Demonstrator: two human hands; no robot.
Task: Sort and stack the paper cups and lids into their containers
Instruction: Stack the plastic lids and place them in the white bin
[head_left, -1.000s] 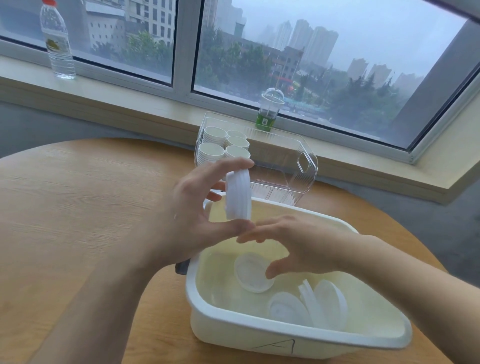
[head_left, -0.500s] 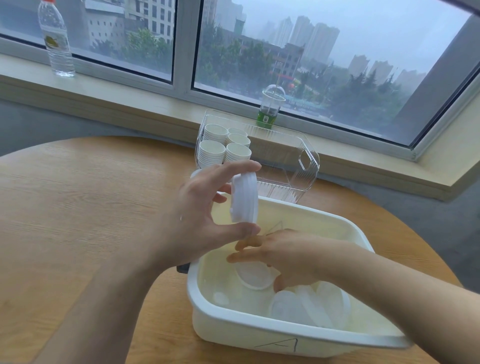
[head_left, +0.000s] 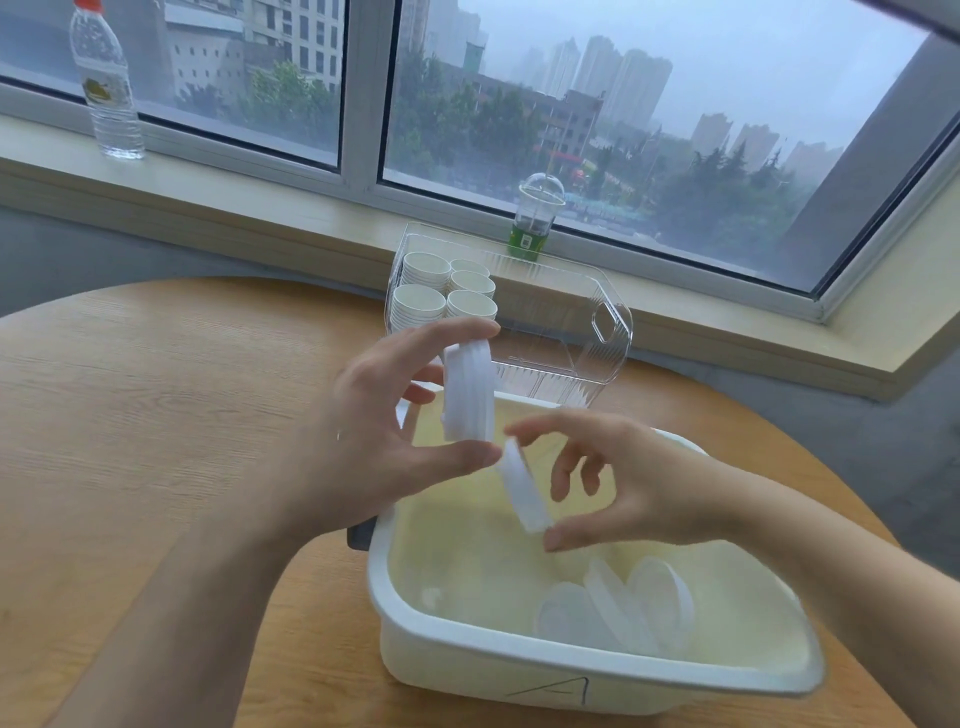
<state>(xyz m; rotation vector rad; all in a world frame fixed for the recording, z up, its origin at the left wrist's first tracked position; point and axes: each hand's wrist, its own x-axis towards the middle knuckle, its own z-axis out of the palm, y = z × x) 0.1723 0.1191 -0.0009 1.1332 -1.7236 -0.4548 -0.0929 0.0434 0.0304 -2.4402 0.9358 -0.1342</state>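
My left hand (head_left: 384, 441) holds a small stack of white lids (head_left: 470, 397) on edge between thumb and fingers, above the far left corner of the white basin (head_left: 571, 670). Just to its right, my right hand (head_left: 634, 480) pinches a single white lid (head_left: 522, 491), tilted, close to the stack. A few loose lids (head_left: 618, 610) lie in the bottom of the basin. Behind it stands a clear plastic container (head_left: 587, 332) with several stacks of white paper cups (head_left: 444, 293) in its left end.
The round wooden table (head_left: 156, 415) carries both containers. On the windowsill stand a water bottle (head_left: 106, 83) at far left and a dome-lidded cup with green drink (head_left: 535, 218) behind the clear container. A dark object (head_left: 361, 535) peeks out beside the basin's left wall.
My right hand dipped into the basin, picked up one lid and lifted it up beside the stack in my left hand. My left hand stayed nearly still.
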